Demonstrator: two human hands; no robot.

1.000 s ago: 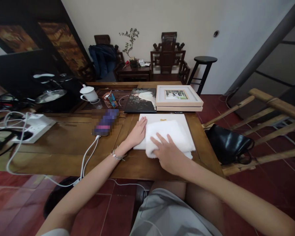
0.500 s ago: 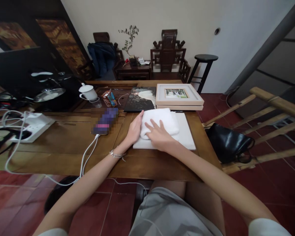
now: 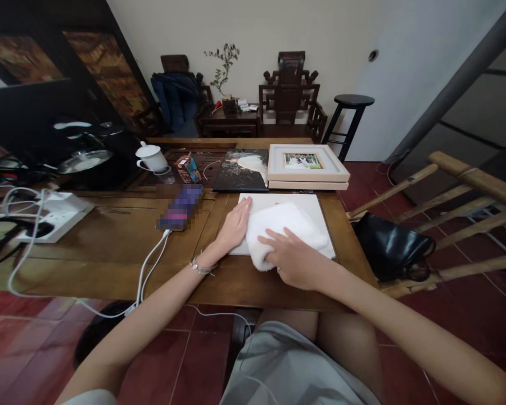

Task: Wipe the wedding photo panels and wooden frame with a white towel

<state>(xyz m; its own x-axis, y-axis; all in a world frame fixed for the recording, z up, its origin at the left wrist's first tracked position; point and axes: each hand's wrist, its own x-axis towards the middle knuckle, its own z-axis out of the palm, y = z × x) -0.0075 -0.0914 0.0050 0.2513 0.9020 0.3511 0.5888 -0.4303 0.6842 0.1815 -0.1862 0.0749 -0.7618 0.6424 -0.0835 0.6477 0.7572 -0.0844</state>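
A folded white towel [image 3: 284, 228] lies across a flat white board [image 3: 248, 198] on the wooden table, overhanging the board's near edge. My right hand [image 3: 297, 259] grips the towel at its near side, fingers spread over the top and the thumb side tucked under the fold. My left hand [image 3: 235, 226] rests on the board's left edge, its fingers stretched out and close together, just left of the towel. Much of the board is hidden under the towel and hands.
Behind the board are pale picture frames [image 3: 307, 181], stacked, and a dark photo panel [image 3: 244, 171]. A charging phone [image 3: 180, 208], a drink carton [image 3: 188, 169], a lidded white cup [image 3: 150, 157] and a power strip [image 3: 63, 219] stand leftward. Right of the table, a black bag [image 3: 390, 244] rests on a chair.
My right hand has pulled the towel toward me and to the right, uncovering the board's far left part. My left hand has shifted slightly nearer, off the towel's side.
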